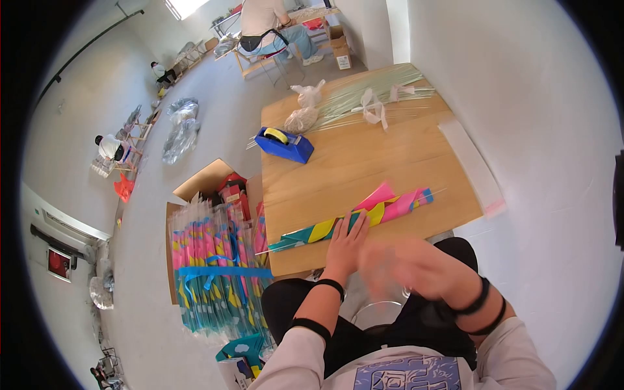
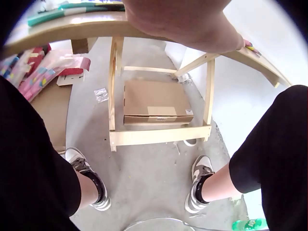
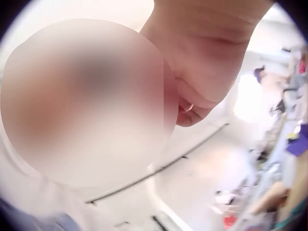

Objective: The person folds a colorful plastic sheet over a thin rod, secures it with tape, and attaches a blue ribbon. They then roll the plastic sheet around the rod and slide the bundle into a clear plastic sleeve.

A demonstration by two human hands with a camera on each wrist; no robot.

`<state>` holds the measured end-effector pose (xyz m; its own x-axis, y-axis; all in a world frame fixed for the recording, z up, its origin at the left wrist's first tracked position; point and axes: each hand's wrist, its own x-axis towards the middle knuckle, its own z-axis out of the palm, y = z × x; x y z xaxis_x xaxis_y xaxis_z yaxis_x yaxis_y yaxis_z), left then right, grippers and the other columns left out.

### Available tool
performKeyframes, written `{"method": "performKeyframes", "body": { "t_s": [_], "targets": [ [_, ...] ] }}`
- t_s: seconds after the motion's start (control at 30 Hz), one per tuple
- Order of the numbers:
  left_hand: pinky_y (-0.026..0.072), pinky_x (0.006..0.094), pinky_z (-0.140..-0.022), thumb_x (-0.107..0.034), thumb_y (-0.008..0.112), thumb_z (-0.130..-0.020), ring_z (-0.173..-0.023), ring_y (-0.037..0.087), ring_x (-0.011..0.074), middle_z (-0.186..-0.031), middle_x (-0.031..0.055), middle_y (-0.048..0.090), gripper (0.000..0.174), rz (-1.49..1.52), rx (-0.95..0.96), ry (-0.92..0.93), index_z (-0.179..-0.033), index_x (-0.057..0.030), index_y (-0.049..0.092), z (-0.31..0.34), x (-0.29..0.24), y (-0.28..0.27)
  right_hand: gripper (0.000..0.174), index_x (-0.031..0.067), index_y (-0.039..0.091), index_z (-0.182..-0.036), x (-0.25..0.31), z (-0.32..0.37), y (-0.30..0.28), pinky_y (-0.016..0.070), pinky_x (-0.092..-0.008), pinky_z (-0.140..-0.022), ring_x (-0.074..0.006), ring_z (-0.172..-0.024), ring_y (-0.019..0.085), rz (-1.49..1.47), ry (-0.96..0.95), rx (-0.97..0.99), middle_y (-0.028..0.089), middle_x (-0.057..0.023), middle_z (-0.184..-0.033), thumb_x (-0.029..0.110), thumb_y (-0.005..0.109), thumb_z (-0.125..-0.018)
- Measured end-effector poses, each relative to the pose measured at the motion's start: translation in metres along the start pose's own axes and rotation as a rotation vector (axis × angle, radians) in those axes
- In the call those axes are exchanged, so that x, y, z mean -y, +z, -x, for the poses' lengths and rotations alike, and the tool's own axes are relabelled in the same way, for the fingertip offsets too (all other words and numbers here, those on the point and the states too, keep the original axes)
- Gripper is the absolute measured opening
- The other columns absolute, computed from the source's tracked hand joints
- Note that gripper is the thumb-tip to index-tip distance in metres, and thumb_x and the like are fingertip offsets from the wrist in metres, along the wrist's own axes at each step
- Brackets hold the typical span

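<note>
A long, narrow roll of pink, yellow and teal sheet (image 1: 351,218) lies along the table's near side, with a thin rod sticking out at its ends. One pink flap stands up from its middle. My left hand (image 1: 348,244) rests on the roll with its fingers stretched out across it. In the left wrist view that hand (image 2: 185,21) is over the table edge. My right hand (image 1: 390,263), smeared by motion, is just right of the left hand, over my lap. In the right wrist view the right hand (image 3: 202,72) shows curled fingertips, partly hidden by a blurred patch.
A blue tape dispenser (image 1: 285,144), thin pale rods (image 1: 364,97) and knotted plastic bags (image 1: 304,107) lie on the wooden table (image 1: 390,156). Left of it, a carton (image 1: 195,185) holds similar rolls in clear sleeves (image 1: 218,260). Under the table is a flat cardboard box (image 2: 158,101).
</note>
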<state>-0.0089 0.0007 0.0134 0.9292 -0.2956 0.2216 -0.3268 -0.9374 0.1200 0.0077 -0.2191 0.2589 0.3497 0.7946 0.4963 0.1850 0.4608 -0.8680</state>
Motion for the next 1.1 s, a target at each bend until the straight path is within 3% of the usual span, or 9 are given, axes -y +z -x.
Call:
{"method": "performKeyframes", "body": {
  "t_s": [0.07,0.13,0.27,0.33,0.53,0.7,0.9,0.97,1.1],
  "targets": [
    [0.0229,0.0549,-0.128,-0.061,0.063,-0.095,-0.158,0.025,0.0401,-0.170,0.0075,0.034,0.085,0.109,0.096,-0.031,-0.158,-0.0067,0.044,0.000,0.001,-0.002,0.019,0.0006,0.068,-0.102,-0.090,0.008,-0.024,0.0505,-0.0427,-0.088,-0.0330,-0.095,0.063,0.478,0.188,-0.256,0.067,-0.0137,-0.100,0.015,0.055,-0.103],
    [0.0230,0.0555,-0.128,-0.060,0.064,-0.095,-0.158,0.025,0.0404,-0.171,0.0075,0.034,0.085,0.058,0.094,-0.024,-0.158,-0.0063,0.045,0.002,-0.002,-0.004,0.016,0.0029,0.070,-0.104,-0.156,0.032,-0.048,0.0503,-0.0455,-0.095,-0.0337,-0.102,0.066,0.939,0.303,-0.211,0.069,-0.0152,-0.107,0.016,0.064,-0.098],
    [0.0227,0.0563,-0.127,-0.059,0.066,-0.094,-0.158,0.024,0.0413,-0.171,0.0079,0.033,0.085,0.020,0.070,-0.023,-0.158,-0.0055,0.046,-0.002,-0.004,-0.007,0.021,0.0049,0.073,-0.111,-0.210,0.063,-0.061,0.0494,-0.0481,-0.104,-0.0322,-0.114,0.066,1.055,0.286,-0.206,0.071,-0.0135,-0.115,0.016,0.070,-0.093],
    [0.0233,0.0569,-0.127,-0.058,0.065,-0.094,-0.158,0.025,0.0420,-0.171,0.0088,0.033,0.085,0.026,0.068,-0.014,-0.158,-0.0057,0.045,-0.003,-0.004,-0.007,0.030,0.0067,0.073,-0.120,-0.222,0.073,-0.064,0.0456,-0.0473,-0.114,-0.0301,-0.126,0.063,1.178,0.243,-0.188,0.071,-0.0111,-0.126,0.017,0.072,-0.092],
    [0.0223,0.0572,-0.127,-0.056,0.063,-0.096,-0.158,0.024,0.0415,-0.172,0.0107,0.032,0.086,0.006,0.104,-0.003,-0.161,-0.0049,0.041,-0.006,-0.007,-0.012,0.038,0.0064,0.070,-0.130,-0.241,0.090,-0.080,0.0416,-0.0472,-0.119,-0.0296,-0.135,0.058,1.105,0.312,-0.231,0.068,-0.0103,-0.140,0.016,0.069,-0.093],
    [0.0214,0.0578,-0.127,-0.053,0.062,-0.097,-0.159,0.022,0.0414,-0.171,0.0122,0.033,0.084,0.025,0.120,0.001,-0.161,-0.0041,0.040,-0.009,-0.006,-0.015,0.037,0.0053,0.071,-0.128,-0.251,0.093,-0.094,0.0414,-0.0477,-0.119,-0.0300,-0.134,0.060,1.064,0.328,-0.352,0.069,-0.0109,-0.137,0.014,0.068,-0.093],
    [0.0316,0.0559,-0.123,-0.035,0.071,-0.093,-0.150,0.040,0.0405,-0.162,0.0150,0.045,0.072,0.019,0.064,-0.010,-0.153,-0.0030,0.048,-0.026,-0.009,-0.014,0.035,0.0054,0.072,-0.125,-0.244,0.091,-0.089,0.0422,-0.0478,-0.117,-0.0302,-0.130,0.061,1.030,0.319,-0.407,0.071,-0.0104,-0.131,0.013,0.067,-0.091],
    [0.0423,0.0529,-0.116,-0.021,0.073,-0.086,-0.132,0.056,0.0390,-0.143,0.0175,0.059,0.064,0.030,-0.005,0.041,-0.144,-0.0002,0.055,-0.039,-0.008,-0.013,0.035,0.0056,0.072,-0.124,-0.242,0.088,-0.088,0.0424,-0.0479,-0.117,-0.0301,-0.129,0.062,1.035,0.330,-0.410,0.071,-0.0104,-0.129,0.013,0.067,-0.091],
    [0.0499,0.0469,-0.105,-0.012,0.070,-0.080,-0.120,0.061,0.0359,-0.126,0.0169,0.063,0.063,-0.029,0.038,0.033,-0.140,0.0009,0.057,-0.055,-0.015,-0.013,0.035,0.0069,0.071,-0.125,-0.244,0.084,-0.084,0.0436,-0.0483,-0.115,-0.0301,-0.127,0.063,1.074,0.350,-0.426,0.070,-0.0108,-0.129,0.013,0.067,-0.090]
  ]
}}
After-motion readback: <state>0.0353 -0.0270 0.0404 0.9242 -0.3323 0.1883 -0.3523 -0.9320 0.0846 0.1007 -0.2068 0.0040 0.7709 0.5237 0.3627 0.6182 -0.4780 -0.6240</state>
